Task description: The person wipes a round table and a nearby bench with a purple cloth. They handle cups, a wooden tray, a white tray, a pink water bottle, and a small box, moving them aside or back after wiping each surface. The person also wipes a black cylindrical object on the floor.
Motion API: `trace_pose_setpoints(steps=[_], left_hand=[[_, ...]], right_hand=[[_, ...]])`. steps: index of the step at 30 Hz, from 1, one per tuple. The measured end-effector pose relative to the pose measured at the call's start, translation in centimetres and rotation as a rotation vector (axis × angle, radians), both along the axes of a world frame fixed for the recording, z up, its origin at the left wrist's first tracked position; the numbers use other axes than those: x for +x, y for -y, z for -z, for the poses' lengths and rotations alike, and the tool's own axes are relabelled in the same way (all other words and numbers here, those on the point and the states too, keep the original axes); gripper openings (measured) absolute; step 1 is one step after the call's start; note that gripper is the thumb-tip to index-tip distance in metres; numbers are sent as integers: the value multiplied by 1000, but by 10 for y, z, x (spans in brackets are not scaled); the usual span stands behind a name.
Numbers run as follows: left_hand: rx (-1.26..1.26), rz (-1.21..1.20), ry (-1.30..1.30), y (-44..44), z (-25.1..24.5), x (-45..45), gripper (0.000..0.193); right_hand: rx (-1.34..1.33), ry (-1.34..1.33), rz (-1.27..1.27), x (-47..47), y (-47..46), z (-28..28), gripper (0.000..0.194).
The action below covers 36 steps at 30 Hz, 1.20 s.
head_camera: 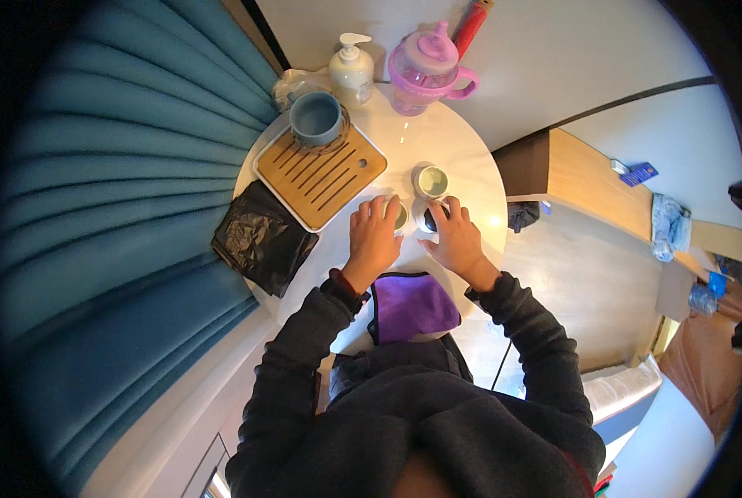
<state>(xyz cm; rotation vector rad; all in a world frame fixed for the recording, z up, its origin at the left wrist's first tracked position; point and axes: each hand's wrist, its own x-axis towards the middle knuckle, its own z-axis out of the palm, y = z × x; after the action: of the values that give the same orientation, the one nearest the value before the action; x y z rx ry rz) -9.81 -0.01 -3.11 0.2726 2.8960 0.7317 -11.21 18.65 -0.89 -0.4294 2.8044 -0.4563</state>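
Note:
My left hand (pixel 373 235) is at a small pale cup (pixel 401 216) on the round white table (pixel 478 155), with fingertips and thumb curved about its left side. My right hand (pixel 463 241) reaches over another small white cup (pixel 422 219), and a glossy black round piece (pixel 436 219) shows in or on it under the fingers. Whether those fingers press on the black piece is hard to see. Just beyond stands a third small cup (pixel 433 182) with greenish-yellow inside. A purple cloth (pixel 413 305) with black edging lies between my forearms.
Left of the cups is a slatted bamboo tea tray (pixel 327 180) bearing a blue-grey mug (pixel 316 118). A folded black plastic bag (pixel 262 243) lies beside it. At the back stand a white pump bottle (pixel 351 71) and a pink lidded jug (pixel 424 71). A blue padded bench (pixel 128 168) borders the left.

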Motion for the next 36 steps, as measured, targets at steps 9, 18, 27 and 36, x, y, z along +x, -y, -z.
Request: trace_pose_setpoints(steps=[9, 18, 27, 36], left_hand=[[135, -399, -249, 26, -6, -9, 66], [-3, -697, -237, 143, 11, -64, 71], [240, -568, -203, 167, 20, -78, 76], [318, -615, -397, 151, 11, -28, 78]], right_hand=[[-24, -49, -70, -5, -7, 17, 63], [-218, -52, -224, -13, 40, 2, 62], [-335, -112, -231, -60, 157, -1, 59], [-388, -62, -234, -64, 176, 6, 70]])
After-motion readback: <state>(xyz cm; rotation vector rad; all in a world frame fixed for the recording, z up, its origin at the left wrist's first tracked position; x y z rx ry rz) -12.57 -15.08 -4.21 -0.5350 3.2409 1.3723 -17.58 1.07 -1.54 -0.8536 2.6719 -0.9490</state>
